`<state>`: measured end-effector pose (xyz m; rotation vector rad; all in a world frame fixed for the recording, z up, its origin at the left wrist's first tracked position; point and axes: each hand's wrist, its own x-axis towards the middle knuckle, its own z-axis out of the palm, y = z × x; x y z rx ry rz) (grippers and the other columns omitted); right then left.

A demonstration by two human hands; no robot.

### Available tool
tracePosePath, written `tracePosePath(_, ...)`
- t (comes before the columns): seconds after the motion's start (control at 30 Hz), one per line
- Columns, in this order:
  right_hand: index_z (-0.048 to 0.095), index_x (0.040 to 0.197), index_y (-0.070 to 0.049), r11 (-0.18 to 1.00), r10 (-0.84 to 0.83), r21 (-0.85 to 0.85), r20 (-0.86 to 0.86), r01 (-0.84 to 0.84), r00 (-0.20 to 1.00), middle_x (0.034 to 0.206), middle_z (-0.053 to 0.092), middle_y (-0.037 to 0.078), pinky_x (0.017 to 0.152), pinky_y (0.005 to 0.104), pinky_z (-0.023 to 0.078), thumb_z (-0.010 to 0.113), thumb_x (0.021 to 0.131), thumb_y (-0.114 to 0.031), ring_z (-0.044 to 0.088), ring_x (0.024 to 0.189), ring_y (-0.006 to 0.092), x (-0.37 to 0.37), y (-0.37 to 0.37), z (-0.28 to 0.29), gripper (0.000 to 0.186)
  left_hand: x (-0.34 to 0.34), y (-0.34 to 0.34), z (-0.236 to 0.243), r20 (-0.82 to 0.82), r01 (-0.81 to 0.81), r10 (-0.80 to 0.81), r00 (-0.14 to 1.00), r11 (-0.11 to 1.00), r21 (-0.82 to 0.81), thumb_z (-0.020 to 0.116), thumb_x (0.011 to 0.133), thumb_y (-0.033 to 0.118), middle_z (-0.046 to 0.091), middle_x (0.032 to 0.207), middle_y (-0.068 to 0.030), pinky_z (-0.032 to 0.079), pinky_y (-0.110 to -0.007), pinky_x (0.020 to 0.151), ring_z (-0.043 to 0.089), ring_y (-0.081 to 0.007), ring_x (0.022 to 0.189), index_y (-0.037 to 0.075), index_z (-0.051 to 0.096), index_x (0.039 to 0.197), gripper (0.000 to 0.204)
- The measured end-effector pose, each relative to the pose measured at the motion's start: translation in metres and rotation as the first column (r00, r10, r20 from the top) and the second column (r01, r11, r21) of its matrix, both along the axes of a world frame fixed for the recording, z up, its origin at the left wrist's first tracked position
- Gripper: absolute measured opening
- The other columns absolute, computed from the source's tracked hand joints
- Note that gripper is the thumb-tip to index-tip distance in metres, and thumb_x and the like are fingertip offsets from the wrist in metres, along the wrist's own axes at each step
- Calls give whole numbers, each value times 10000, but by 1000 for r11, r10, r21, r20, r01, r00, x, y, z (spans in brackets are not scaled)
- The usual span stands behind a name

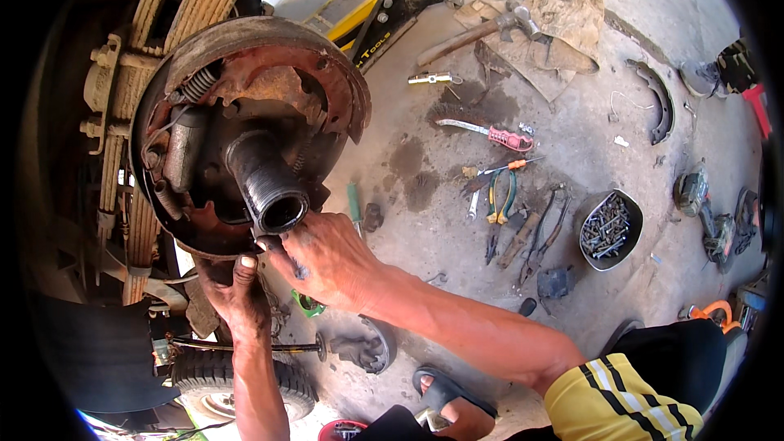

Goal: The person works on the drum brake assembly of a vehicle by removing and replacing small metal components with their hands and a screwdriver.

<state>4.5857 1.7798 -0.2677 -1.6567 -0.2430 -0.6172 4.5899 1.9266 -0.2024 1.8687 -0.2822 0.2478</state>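
Note:
In front of me on the left is an open drum brake assembly (282, 90), with a rusty brake shoe, coil springs and a dark backing plate. A greasy axle tube (282, 206) sticks out from its middle. My left hand (234, 290) is at the assembly's lower edge, thumb raised; its fingers are hidden behind the edge. My right hand (327, 260) is just below the tube's end, beside the left thumb. Its fingers are bent and closed at the lower rim; what they hold, if anything, is hidden.
Leaf springs (126, 188) stand left of the brake, and a yellow-and-black floor jack (371, 8) behind it. On the floor lie a hammer (482, 31), pliers (501, 198), a red-handled tool (510, 139) and a loose brake shoe (657, 102). A container (584, 216) holds bolts.

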Motion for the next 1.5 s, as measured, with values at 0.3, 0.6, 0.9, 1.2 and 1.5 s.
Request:
tracePosePath(0.3,617,1048,-43,1000,-12,-27,21,13,1000,829,641,140,620,443,523,705,834,-178,645,725,327,-1,2,-5,267,19,20,6,-228,134,-161,960,982,-132,865,731,179,619,1244,-122,433,-352,1035,601,-237,1125,-55,421,1395,833)
tracePosePath(0.6,648,1010,-33,999,-26,38,-106,30,994,840,683,160,630,440,534,702,821,-104,661,713,351,0,11,6,210,26,23,4,-260,191,-230,938,967,-166,881,696,202,598,1278,-133,434,-372,1048,597,-247,1148,-20,349,1465,961)
tracePosePath(0.9,659,932,-38,939,-99,322,-93,124,991,741,656,122,587,351,503,735,818,-41,641,613,239,2,21,13,137,43,21,10,-262,264,-551,792,697,-666,645,823,176,557,1343,-177,402,-504,1110,575,-371,1204,24,271,1522,807)
tracePosePath(1.2,644,963,-23,922,-178,315,-166,223,970,816,639,95,599,349,467,716,833,-24,591,656,206,-2,22,15,148,98,36,-6,-538,10,-354,765,842,-540,699,923,195,625,1236,-74,574,-365,875,668,-234,988,41,555,1312,443)
tracePosePath(1.5,618,1111,-12,979,-87,174,-104,104,991,1063,604,176,803,465,533,649,876,-72,649,916,382,-34,20,26,245,108,30,-6,-588,13,-350,729,866,-500,636,968,204,651,1106,-74,580,-350,802,667,-223,909,56,560,1335,403)
